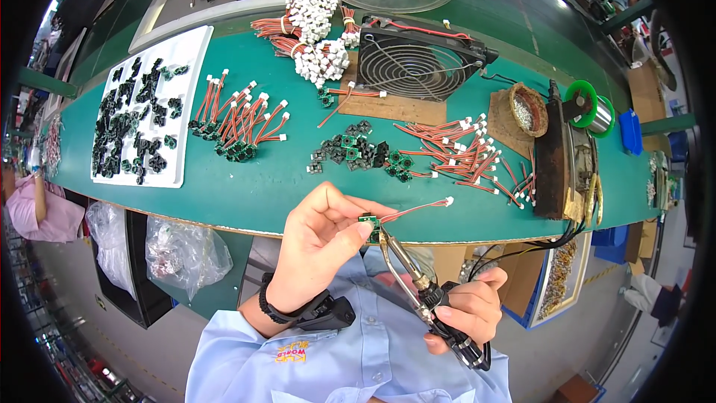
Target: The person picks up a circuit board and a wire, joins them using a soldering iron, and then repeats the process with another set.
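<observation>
Pinched between the thumb and fingers of my left hand [322, 235] is a small green circuit board [368, 219]. A red-and-black wire lead [418, 209] with a white connector at its end runs off the board to the right. My right hand [471, 312] is wrapped round a soldering iron [418, 283] with a thin curved metal tube along it. The iron's tip meets the lower edge of the board, or comes very close to it; which of the two I cannot tell. Both hands are at the front edge of the green table [298, 194].
Loose boards [350, 149] and wire leads [462, 153] lie beyond my hands. At left are wired boards [239, 119] and a white tray [195, 67] of dark parts. A fan [418, 63], bundled leads [317, 60], a round bowl [516, 108] and a solder spool [601, 116] stand farther back.
</observation>
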Motion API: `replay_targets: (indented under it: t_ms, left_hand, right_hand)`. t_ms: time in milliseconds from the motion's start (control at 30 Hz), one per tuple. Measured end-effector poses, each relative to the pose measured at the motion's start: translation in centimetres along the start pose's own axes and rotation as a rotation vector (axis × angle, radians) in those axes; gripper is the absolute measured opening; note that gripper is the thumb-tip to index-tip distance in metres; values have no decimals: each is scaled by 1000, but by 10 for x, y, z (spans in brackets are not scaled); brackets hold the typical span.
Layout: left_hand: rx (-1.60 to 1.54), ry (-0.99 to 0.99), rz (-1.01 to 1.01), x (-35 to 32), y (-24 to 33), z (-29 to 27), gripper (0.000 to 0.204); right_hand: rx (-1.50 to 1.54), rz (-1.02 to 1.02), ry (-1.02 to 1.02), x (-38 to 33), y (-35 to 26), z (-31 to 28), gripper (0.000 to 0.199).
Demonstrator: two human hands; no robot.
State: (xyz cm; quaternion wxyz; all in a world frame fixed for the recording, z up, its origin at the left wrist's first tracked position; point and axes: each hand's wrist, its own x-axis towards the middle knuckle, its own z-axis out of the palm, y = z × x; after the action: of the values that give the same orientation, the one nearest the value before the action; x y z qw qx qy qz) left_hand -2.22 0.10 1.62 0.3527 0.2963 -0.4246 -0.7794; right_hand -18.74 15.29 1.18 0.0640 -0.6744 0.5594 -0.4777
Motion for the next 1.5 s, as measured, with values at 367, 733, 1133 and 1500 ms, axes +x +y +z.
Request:
replay_targets:
  t_ms: [367, 733, 1133, 1500]
  left_hand:
    - [20, 2, 22, 1, -1, 1, 15]
    - [37, 3, -42, 0, 5, 0, 14]
    - [-126, -19, -151, 3, 0, -5, 12]
    - [16, 10, -74, 3, -1, -2, 13]
  right_hand:
    - [4, 9, 6, 0, -1, -1, 32]
    - [-52, 18, 234, -6, 26, -7, 38]
    - [-112, 355, 510, 2, 50, -3, 28]
    - [28, 0, 103, -6, 7, 3, 35]
